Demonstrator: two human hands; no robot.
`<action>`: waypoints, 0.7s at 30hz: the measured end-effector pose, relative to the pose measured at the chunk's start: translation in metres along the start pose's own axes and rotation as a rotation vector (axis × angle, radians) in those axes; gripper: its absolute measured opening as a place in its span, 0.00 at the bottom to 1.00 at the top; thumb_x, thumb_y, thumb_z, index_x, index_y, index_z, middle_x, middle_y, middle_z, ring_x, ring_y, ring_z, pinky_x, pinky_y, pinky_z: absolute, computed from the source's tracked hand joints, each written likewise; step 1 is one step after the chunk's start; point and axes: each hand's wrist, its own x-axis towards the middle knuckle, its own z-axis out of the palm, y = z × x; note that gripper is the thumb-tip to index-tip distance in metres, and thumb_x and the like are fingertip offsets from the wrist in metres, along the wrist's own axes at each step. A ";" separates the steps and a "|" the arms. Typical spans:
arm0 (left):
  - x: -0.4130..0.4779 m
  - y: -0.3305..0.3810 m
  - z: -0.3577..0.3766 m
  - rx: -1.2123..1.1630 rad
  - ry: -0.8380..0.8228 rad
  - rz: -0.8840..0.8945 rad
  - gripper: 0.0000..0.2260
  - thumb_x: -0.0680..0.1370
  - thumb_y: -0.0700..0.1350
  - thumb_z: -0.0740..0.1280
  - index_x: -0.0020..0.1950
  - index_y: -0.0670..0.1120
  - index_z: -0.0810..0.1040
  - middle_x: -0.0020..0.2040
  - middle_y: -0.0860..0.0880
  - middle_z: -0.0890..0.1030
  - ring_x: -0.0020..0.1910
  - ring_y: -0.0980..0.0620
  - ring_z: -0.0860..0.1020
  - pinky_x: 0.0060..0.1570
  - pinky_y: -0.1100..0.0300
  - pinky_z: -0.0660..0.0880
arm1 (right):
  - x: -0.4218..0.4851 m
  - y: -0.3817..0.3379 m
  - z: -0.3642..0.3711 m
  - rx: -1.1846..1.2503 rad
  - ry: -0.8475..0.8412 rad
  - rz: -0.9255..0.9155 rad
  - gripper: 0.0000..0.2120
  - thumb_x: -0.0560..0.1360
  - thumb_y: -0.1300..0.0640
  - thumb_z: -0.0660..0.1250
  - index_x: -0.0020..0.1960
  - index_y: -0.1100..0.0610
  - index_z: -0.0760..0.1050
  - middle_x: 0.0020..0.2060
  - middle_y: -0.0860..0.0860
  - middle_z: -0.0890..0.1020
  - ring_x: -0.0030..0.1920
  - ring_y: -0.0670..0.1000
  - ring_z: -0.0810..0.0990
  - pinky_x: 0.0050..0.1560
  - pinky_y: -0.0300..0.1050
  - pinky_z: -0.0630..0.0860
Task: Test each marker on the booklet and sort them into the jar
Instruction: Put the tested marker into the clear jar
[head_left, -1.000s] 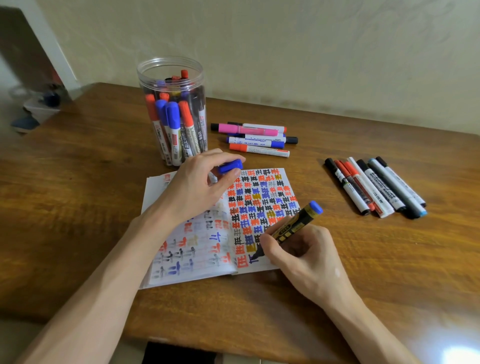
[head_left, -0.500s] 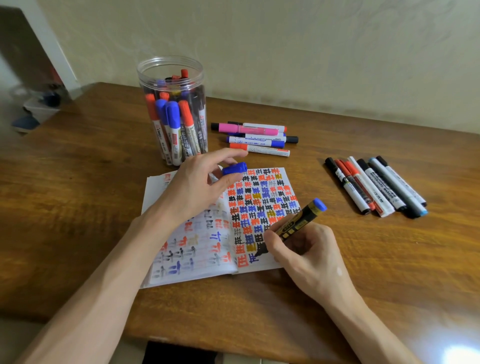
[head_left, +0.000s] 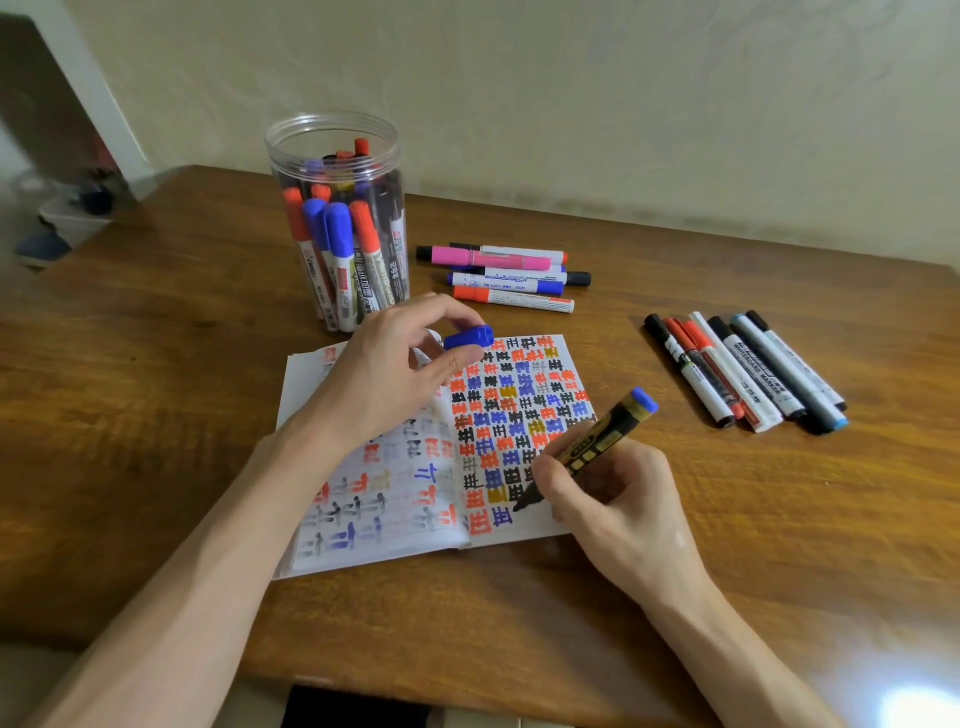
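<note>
The right hand (head_left: 613, 499) has thumb and fingers closed round 1 black-and-yellow marker (head_left: 597, 441) in a writing hold, its dark tip on or just above the lower rows of the right-hand page. The blue rear end slants up toward 1 o'clock, which keeps the tip in sight as it marks. The left hand (head_left: 395, 374) pinches the blue cap (head_left: 469, 338) between thumb and forefinger, held just above the page at 12 o'clock. It is probably kept ready for recapping. Whether the heel of that hand presses the paper flat I cannot tell.

The booklet (head_left: 306, 369) lies open under both hands, with its right page nearly filled with test marks in black, blue, orange and yellow.

From the booklet, the jar (head_left: 332, 124) stands at 11 o'clock, open-topped and already crowded with markers, so dropping another in may take some threading. A cluster of capped markers (head_left: 509, 278) lies at 12 o'clock just beyond the page. Another row of markers (head_left: 748, 371) lies at 3 o'clock, well apart on the table (head_left: 156, 415). Nothing blocks the path from page to jar except the left hand itself.
</note>
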 end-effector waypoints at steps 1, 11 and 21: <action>0.000 0.000 0.000 -0.009 -0.003 -0.003 0.11 0.79 0.44 0.73 0.60 0.52 0.79 0.55 0.59 0.81 0.46 0.62 0.82 0.40 0.70 0.76 | 0.001 -0.001 -0.002 0.046 0.026 0.008 0.07 0.79 0.60 0.72 0.42 0.58 0.82 0.37 0.43 0.87 0.36 0.43 0.86 0.33 0.34 0.78; -0.001 0.003 -0.002 -0.055 -0.037 -0.043 0.13 0.76 0.51 0.72 0.60 0.56 0.80 0.54 0.57 0.82 0.36 0.54 0.84 0.37 0.58 0.83 | 0.046 -0.019 -0.032 0.288 0.217 0.019 0.05 0.80 0.54 0.71 0.52 0.55 0.82 0.34 0.50 0.84 0.34 0.45 0.80 0.35 0.38 0.75; 0.000 0.002 -0.001 -0.057 -0.016 -0.077 0.10 0.78 0.47 0.73 0.56 0.61 0.79 0.48 0.65 0.83 0.37 0.53 0.84 0.38 0.64 0.80 | 0.102 -0.034 -0.020 0.374 0.128 0.031 0.08 0.80 0.56 0.70 0.46 0.61 0.80 0.32 0.54 0.81 0.31 0.47 0.74 0.33 0.38 0.72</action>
